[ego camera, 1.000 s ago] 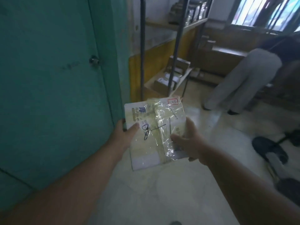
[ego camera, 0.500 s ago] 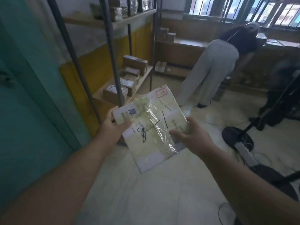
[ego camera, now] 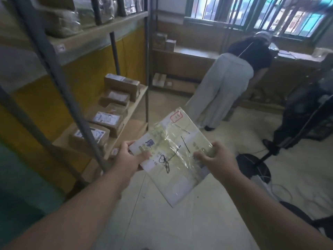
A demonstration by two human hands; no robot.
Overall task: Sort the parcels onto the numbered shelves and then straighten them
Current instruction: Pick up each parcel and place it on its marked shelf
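Note:
A flat pale parcel [ego camera: 177, 145], taped over with clear tape and marked with black pen, is held in front of me above the floor. My left hand [ego camera: 128, 156] grips its left edge with the thumb on top. My right hand [ego camera: 219, 158] grips its right edge. To the left stands a metal shelf rack [ego camera: 129, 112] whose low shelf carries several brown cardboard parcels [ego camera: 108, 121] with white labels. An upper shelf [ego camera: 100, 35] holds more wrapped parcels.
A person in light trousers [ego camera: 221, 87] bends over a wooden counter [ego camera: 189, 58] at the back. Stands with round bases and cables [ego camera: 255, 166] sit on the floor at right. A teal door and yellow wall lie to the left. Barred windows run along the back.
My view has swung right from the teal door toward the shelf rack. The parcel stays in both hands and has tilted, its far end now pointing up and right.

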